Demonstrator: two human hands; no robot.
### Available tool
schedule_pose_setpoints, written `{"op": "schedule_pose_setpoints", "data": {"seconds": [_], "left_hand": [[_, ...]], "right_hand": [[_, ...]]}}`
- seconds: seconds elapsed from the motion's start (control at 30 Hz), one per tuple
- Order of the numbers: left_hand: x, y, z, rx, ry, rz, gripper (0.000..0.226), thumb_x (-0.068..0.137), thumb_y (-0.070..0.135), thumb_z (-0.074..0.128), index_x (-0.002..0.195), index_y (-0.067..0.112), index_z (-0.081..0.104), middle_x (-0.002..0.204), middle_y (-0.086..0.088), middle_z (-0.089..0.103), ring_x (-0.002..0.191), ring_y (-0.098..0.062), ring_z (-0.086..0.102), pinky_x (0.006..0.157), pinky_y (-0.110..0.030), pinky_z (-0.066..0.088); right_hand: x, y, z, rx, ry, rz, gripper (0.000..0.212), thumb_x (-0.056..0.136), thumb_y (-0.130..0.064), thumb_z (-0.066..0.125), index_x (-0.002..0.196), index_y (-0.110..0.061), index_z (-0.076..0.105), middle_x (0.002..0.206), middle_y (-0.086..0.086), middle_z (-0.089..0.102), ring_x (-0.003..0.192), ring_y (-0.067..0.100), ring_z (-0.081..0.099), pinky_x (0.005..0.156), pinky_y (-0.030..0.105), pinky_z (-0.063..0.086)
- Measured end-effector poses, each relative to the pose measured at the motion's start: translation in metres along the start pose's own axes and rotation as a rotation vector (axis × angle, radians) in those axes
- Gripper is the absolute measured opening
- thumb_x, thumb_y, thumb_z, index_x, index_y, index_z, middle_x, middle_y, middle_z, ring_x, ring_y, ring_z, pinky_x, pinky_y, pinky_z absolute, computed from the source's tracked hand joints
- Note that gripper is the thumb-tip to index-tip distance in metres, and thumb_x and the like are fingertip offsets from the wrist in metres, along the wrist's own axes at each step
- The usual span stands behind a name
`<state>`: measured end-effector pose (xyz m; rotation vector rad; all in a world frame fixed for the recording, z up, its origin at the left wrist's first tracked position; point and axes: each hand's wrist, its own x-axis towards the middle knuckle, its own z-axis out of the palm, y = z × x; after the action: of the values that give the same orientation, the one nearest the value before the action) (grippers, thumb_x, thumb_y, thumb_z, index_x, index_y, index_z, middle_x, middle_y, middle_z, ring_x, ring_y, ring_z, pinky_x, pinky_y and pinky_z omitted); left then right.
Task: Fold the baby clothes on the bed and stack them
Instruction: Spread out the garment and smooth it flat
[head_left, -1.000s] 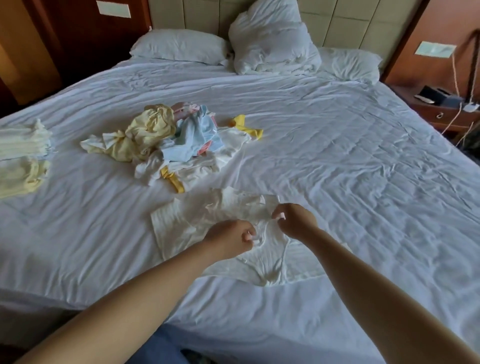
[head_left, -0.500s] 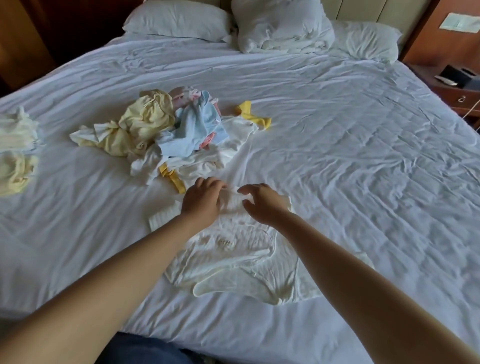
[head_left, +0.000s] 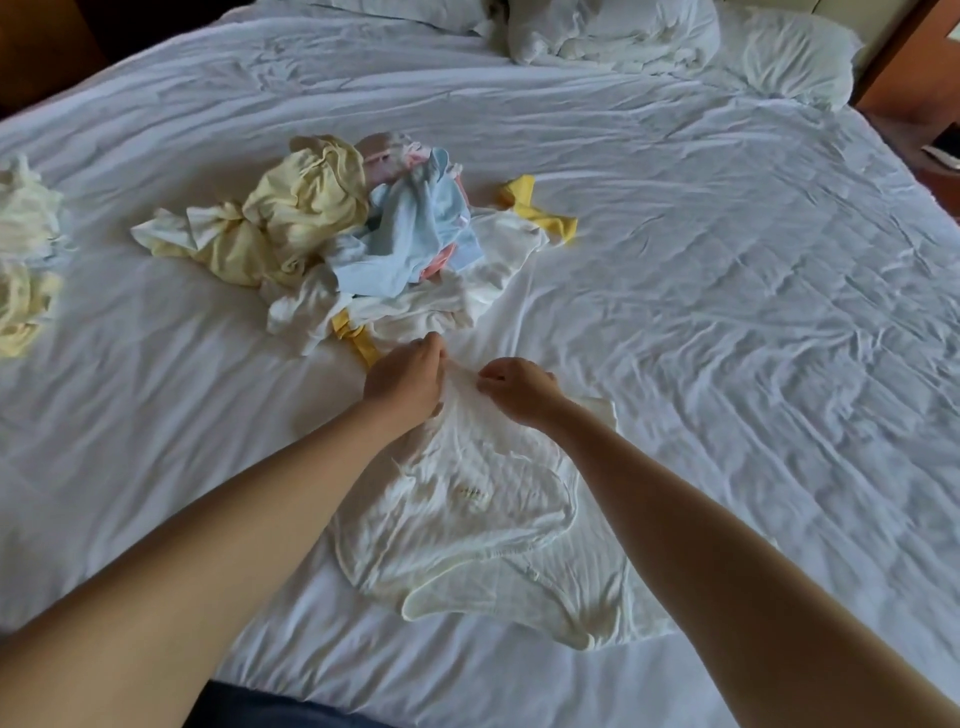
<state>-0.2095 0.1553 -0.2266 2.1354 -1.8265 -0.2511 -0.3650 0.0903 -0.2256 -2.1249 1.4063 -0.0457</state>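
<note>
On the bed (head_left: 727, 312), near its front edge, the left hand (head_left: 405, 376) and right hand (head_left: 519, 389) pinch the white garment's (head_left: 467, 530) far edge; folding is underway, and next it likely needs smoothing flat.

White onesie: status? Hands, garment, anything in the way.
Left hand and right hand both pinching the onesie's far edge. Onesie spread flat on bed, not yet folded. Unfolded pile just beyond the hands, close but not blocking.

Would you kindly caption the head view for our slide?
Left hand and right hand pinch a white ribbed baby bodysuit flat on the white bed sheet, near an unfolded clothes pile.
</note>
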Motion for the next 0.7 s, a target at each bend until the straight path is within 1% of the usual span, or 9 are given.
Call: {"op": "schedule_pose_setpoints", "data": {"seconds": [0.07, 0.13, 0.2, 0.27, 0.37, 0.47, 0.53, 0.6, 0.7], "left_hand": [[0.003, -0.002, 0.001, -0.027, -0.001, 0.003, 0.013, 0.101, 0.020, 0.041, 0.107, 0.012, 0.049, 0.108, -0.009, 0.063, 0.094, -0.032, 0.059, 0.066, -0.034, 0.037], [0.006, -0.004, 0.003, -0.020, -0.015, -0.028, 0.011, 0.100, 0.020, 0.044, 0.106, 0.016, 0.052, 0.110, -0.006, 0.063, 0.095, -0.030, 0.059, 0.067, -0.033, 0.039], [0.009, -0.005, 0.004, -0.026, -0.047, -0.077, 0.017, 0.100, 0.023, 0.044, 0.114, 0.018, 0.053, 0.119, -0.005, 0.058, 0.102, -0.028, 0.058, 0.072, -0.034, 0.043], [0.008, -0.005, 0.005, -0.039, -0.082, -0.087, 0.027, 0.100, 0.025, 0.045, 0.126, 0.019, 0.049, 0.129, -0.006, 0.052, 0.113, -0.028, 0.054, 0.081, -0.037, 0.045], [-0.003, -0.003, 0.009, 0.030, -0.030, 0.017, 0.037, 0.098, 0.027, 0.050, 0.134, 0.017, 0.047, 0.134, -0.008, 0.048, 0.119, -0.029, 0.049, 0.090, -0.040, 0.044], [-0.024, 0.006, 0.013, -0.016, 0.059, 0.198, 0.034, 0.092, 0.023, 0.059, 0.125, 0.013, 0.058, 0.127, -0.007, 0.054, 0.116, -0.029, 0.052, 0.090, -0.041, 0.045], [-0.040, 0.018, 0.015, -0.043, 0.032, 0.303, 0.029, 0.092, 0.021, 0.058, 0.120, 0.014, 0.061, 0.126, -0.004, 0.055, 0.117, -0.026, 0.052, 0.092, -0.039, 0.045], [-0.054, 0.030, 0.020, -0.030, -0.056, 0.362, 0.031, 0.096, 0.026, 0.053, 0.126, 0.020, 0.059, 0.133, -0.001, 0.051, 0.126, -0.022, 0.046, 0.101, -0.036, 0.039], [-0.067, 0.042, 0.026, 0.052, -0.213, 0.310, 0.043, 0.102, 0.038, 0.041, 0.143, 0.025, 0.042, 0.156, 0.002, 0.028, 0.146, -0.017, 0.020, 0.116, -0.035, 0.019]], "right_hand": [[0.002, 0.002, 0.002, 0.010, 0.056, 0.010, 0.016, 0.094, -0.029, 0.045, 0.083, -0.028, 0.057, 0.080, -0.006, 0.061, 0.097, 0.023, 0.057, 0.089, 0.037, 0.031], [0.003, 0.001, 0.006, 0.010, 0.102, 0.024, 0.017, 0.093, -0.029, 0.046, 0.099, -0.030, 0.062, 0.098, -0.003, 0.066, 0.103, 0.021, 0.056, 0.086, 0.033, 0.029], [0.003, 0.003, 0.011, 0.027, 0.139, 0.029, 0.021, 0.090, -0.030, 0.048, 0.106, -0.034, 0.062, 0.105, -0.001, 0.066, 0.107, 0.022, 0.054, 0.084, 0.032, 0.029], [0.000, 0.005, 0.010, 0.047, 0.163, 0.011, 0.025, 0.091, -0.031, 0.048, 0.111, -0.034, 0.062, 0.107, 0.001, 0.067, 0.111, 0.023, 0.052, 0.087, 0.033, 0.036], [-0.012, 0.013, 0.000, -0.032, 0.199, -0.064, 0.029, 0.095, -0.029, 0.048, 0.120, -0.027, 0.062, 0.112, -0.002, 0.067, 0.116, 0.021, 0.050, 0.097, 0.038, 0.040], [-0.028, 0.030, -0.011, -0.216, 0.212, -0.106, 0.033, 0.093, -0.025, 0.048, 0.123, -0.026, 0.060, 0.122, -0.002, 0.064, 0.122, 0.021, 0.047, 0.102, 0.037, 0.031], [-0.037, 0.041, -0.016, -0.287, 0.210, -0.091, 0.036, 0.090, -0.020, 0.049, 0.124, -0.026, 0.060, 0.122, 0.000, 0.064, 0.121, 0.021, 0.046, 0.103, 0.036, 0.028], [-0.041, 0.047, -0.019, -0.293, 0.266, -0.073, 0.038, 0.088, -0.016, 0.048, 0.121, -0.026, 0.062, 0.117, 0.000, 0.066, 0.118, 0.022, 0.047, 0.102, 0.036, 0.027], [-0.040, 0.051, -0.025, -0.304, 0.383, -0.042, 0.040, 0.091, -0.014, 0.046, 0.125, -0.028, 0.060, 0.119, 0.000, 0.066, 0.120, 0.021, 0.047, 0.108, 0.038, 0.024]]}}
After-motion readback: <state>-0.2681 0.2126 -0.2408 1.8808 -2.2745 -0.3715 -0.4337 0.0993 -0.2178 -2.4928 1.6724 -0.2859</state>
